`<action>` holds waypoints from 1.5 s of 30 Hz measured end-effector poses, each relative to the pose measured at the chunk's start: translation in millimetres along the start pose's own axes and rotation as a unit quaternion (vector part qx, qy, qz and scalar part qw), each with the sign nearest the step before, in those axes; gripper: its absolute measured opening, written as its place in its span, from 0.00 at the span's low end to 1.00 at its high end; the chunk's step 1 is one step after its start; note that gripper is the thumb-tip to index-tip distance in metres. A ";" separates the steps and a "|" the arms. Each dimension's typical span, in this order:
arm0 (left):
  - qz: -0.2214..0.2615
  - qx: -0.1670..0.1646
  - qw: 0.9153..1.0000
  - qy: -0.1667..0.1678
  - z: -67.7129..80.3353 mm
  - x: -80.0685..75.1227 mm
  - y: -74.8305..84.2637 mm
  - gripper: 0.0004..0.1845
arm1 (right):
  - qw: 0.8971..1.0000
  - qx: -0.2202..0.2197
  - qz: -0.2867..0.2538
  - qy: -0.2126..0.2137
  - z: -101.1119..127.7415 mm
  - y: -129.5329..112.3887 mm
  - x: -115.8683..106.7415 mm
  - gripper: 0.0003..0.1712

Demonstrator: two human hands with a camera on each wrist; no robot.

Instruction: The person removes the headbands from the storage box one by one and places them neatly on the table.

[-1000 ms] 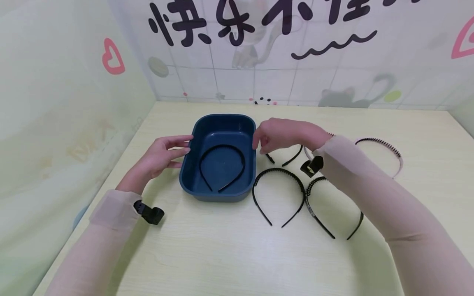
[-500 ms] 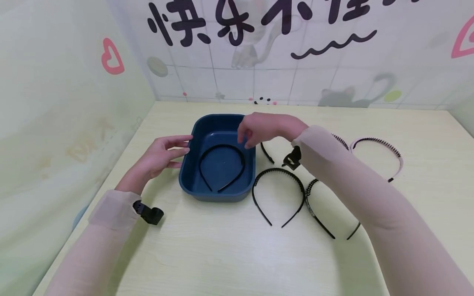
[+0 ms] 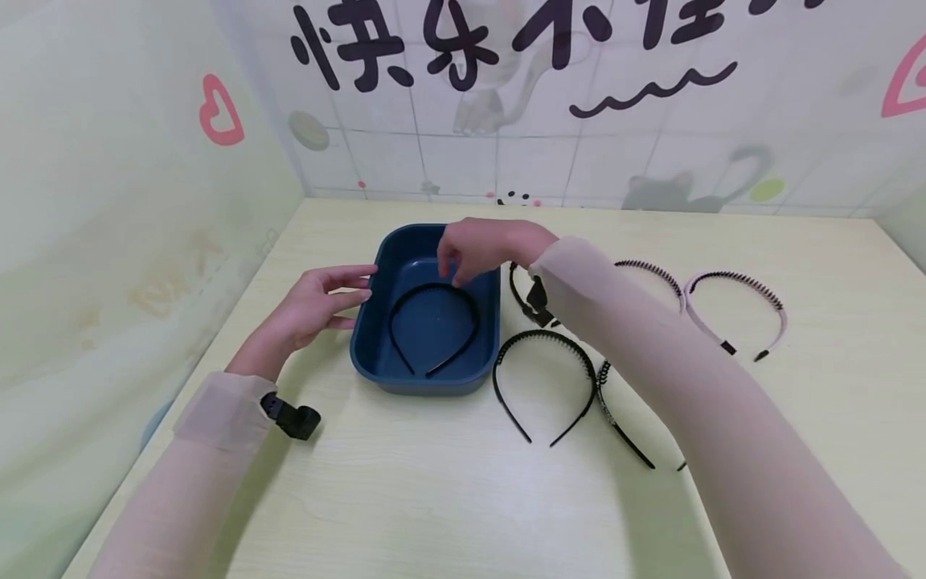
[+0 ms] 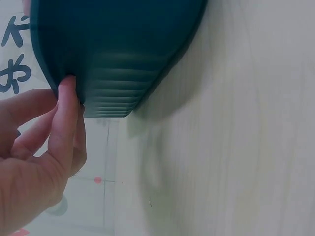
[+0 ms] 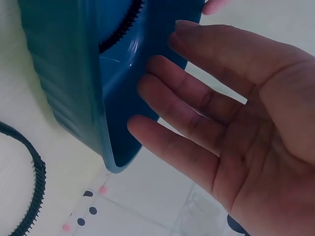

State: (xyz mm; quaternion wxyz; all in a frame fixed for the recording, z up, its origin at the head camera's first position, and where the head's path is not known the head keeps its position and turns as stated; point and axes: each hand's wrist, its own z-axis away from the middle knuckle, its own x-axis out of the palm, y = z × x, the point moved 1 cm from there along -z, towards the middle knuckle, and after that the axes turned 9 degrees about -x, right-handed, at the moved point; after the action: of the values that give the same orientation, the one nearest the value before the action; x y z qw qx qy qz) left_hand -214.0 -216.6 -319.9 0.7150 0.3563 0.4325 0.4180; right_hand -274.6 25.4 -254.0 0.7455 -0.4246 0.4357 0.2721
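A dark blue tub (image 3: 423, 384) sits on the pale wooden table, with a black toothed headband (image 3: 393, 326) lying flat in it. My left hand (image 3: 358, 289) rests its straight fingertips against the tub's left wall; the left wrist view shows a fingertip (image 4: 69, 86) touching the ribbed tub wall (image 4: 123, 49). My right hand (image 3: 454, 269) hovers over the tub's far part, fingers loosely bent and empty. In the right wrist view the right hand (image 5: 167, 98) shows an empty palm beside the tub (image 5: 64, 73) and the headband (image 5: 123, 27) inside.
Several headbands lie right of the tub: a black one (image 3: 544, 334), a second black one (image 3: 622, 418) partly under my right forearm, a third (image 3: 515, 293) behind the wrist, and two pinkish ones (image 3: 745, 280) (image 3: 651, 268). Walls close the table's left and back.
My right hand has moved left, from beside the tub's right rim to above its inside, still empty. The left hand and the headbands have stayed put.
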 end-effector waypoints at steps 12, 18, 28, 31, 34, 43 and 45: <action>-0.004 0.004 1.000 0.001 0.7 -0.9 -1.3 0.26 | 0.999 0.027 0.000 -0.020 -17.7 -0.9 0.2 0.17; -0.008 0.002 1.000 0.003 0.5 -1.8 -2.1 0.26 | 0.999 0.043 -0.001 -0.028 -27.3 0.1 -0.2 0.17; -0.006 0.000 1.000 0.002 0.6 -1.5 -0.3 0.26 | 0.997 0.065 -0.036 -0.027 -39.3 1.9 -1.0 0.18; -0.004 0.002 1.000 0.001 0.2 -1.5 -0.3 0.26 | 0.996 0.068 -0.043 -0.025 -42.7 1.6 -0.6 0.17; -0.002 0.002 1.000 0.001 -0.3 -1.7 -0.7 0.26 | 0.996 0.073 -0.053 -0.022 -46.5 0.8 0.6 0.17; 0.000 -0.001 1.000 -0.001 -0.8 -1.3 -0.8 0.26 | 0.993 0.084 -0.076 -0.020 -56.2 2.5 7.5 0.18; 0.002 -0.001 1.000 -0.002 -0.9 -0.9 -0.6 0.26 | 0.993 0.085 -0.075 -0.021 -57.2 3.2 8.6 0.18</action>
State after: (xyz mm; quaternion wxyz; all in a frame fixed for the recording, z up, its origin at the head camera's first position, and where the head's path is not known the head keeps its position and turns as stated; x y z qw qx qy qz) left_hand -214.9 -217.6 -320.5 0.7155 0.3573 0.4299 0.4190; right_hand -297.0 -22.6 -277.6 0.8063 -0.3853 0.4084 0.1860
